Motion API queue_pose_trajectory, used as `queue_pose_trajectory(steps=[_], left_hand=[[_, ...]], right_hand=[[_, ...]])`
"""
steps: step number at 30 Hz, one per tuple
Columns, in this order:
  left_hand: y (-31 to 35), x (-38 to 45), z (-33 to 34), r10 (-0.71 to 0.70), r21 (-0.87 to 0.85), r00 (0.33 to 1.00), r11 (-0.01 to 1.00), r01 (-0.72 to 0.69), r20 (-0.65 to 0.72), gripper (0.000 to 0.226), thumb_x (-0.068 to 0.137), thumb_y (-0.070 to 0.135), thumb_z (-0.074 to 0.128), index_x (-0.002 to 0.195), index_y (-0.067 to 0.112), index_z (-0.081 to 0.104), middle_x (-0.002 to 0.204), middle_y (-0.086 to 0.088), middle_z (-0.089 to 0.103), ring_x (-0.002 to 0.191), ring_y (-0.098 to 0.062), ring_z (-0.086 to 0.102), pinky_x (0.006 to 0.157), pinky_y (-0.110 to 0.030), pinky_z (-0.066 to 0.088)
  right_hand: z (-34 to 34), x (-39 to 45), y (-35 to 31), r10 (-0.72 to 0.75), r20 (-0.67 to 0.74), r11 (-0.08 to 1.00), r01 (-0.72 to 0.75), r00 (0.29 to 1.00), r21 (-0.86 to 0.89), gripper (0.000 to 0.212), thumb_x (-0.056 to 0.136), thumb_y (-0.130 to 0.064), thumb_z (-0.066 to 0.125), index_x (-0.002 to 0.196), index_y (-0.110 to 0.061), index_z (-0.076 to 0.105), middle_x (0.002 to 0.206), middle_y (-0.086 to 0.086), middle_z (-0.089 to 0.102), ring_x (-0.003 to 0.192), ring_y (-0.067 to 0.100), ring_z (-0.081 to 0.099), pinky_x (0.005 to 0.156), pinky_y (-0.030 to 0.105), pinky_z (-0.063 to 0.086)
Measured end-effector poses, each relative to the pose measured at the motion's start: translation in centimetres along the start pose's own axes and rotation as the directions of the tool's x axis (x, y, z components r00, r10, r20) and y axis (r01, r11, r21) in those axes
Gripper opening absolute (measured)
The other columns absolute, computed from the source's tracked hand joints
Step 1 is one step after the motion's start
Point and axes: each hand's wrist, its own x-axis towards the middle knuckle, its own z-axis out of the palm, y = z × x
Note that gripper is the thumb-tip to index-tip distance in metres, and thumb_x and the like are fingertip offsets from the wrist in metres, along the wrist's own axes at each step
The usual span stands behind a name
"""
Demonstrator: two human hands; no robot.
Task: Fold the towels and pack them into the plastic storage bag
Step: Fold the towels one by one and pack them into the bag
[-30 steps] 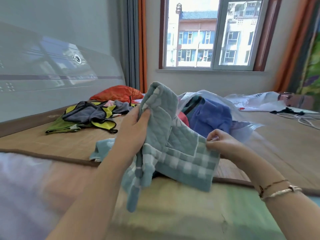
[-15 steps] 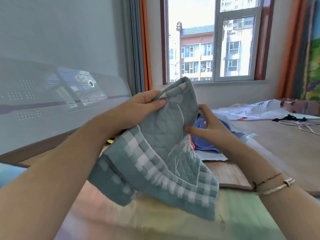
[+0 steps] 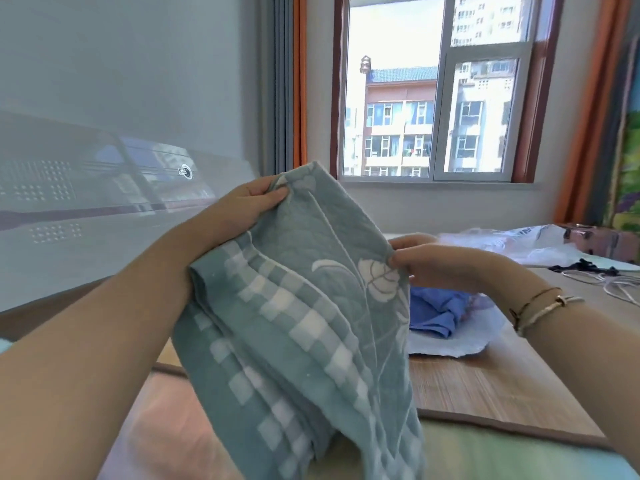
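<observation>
The left hand [image 3: 242, 209] and right hand [image 3: 440, 261] both pinch the towel [image 3: 298, 306], holding it up. It is not folded yet. The bag [image 3: 467, 344] beside the towel holds blue cloth [image 3: 436, 310].

We count one teal checked towel [image 3: 311, 323], two hands on it, left hand [image 3: 242, 209] and right hand [image 3: 436, 268], one blue cloth [image 3: 436, 310], two bracelets [image 3: 540, 306], one window [image 3: 436, 88].

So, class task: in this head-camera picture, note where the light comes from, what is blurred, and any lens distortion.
Head view: daylight enters through the window, whose sky is washed out; the glossy headboard reflects the buildings outside; the left forearm and the lower part of the teal towel are soft at the near edge; the wide lens bows the curtains at the frame sides.
</observation>
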Motion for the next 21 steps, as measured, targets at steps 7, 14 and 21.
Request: queue_pose_trajectory(steps=[7, 14, 21], left_hand=[[-9.7, 4.6, -1.8, -0.133, 0.044, 0.991, 0.990, 0.134, -0.025, 0.021, 0.100, 0.017, 0.045, 0.098, 0.029, 0.062, 0.076, 0.024, 0.070, 0.072, 0.009, 0.064, 0.067, -0.008, 0.048], [-11.4, 7.3, -3.2, -0.106, 0.156, 0.987, 0.980, 0.125, -0.125, 0.022, 0.099, 0.017, 0.048, 0.089, 0.029, 0.063, 0.073, 0.021, 0.069, 0.067, 0.009, 0.062, 0.064, -0.008, 0.047], [-11.3, 7.0, -2.3, -0.081, 0.157, 0.965, 0.980, 0.123, -0.250, 0.018, 0.100, 0.012, 0.045, 0.098, 0.019, 0.062, 0.083, 0.010, 0.061, 0.069, 0.002, 0.057, 0.062, -0.008, 0.046]], right_hand=[[-1.5, 6.0, 0.7, 0.050, -0.105, 0.997, -0.056, 0.993, -0.052, 0.017, 0.093, -0.018, 0.058, 0.101, -0.006, 0.067, 0.097, 0.010, 0.070, 0.078, 0.018, 0.067, 0.077, 0.030, 0.056], [-2.9, 7.6, 6.4, 0.364, 0.165, 0.897, -0.297, 0.917, -0.326, 0.030, 0.091, -0.015, 0.063, 0.120, -0.021, 0.060, 0.118, -0.006, 0.068, 0.108, 0.010, 0.064, 0.102, 0.040, 0.047], [-2.3, 5.7, 7.4, 0.286, 0.028, 0.918, -0.266, 0.958, -0.295, 0.034, 0.086, -0.026, 0.070, 0.117, -0.016, 0.060, 0.110, 0.002, 0.070, 0.098, 0.016, 0.069, 0.082, 0.029, 0.056]])
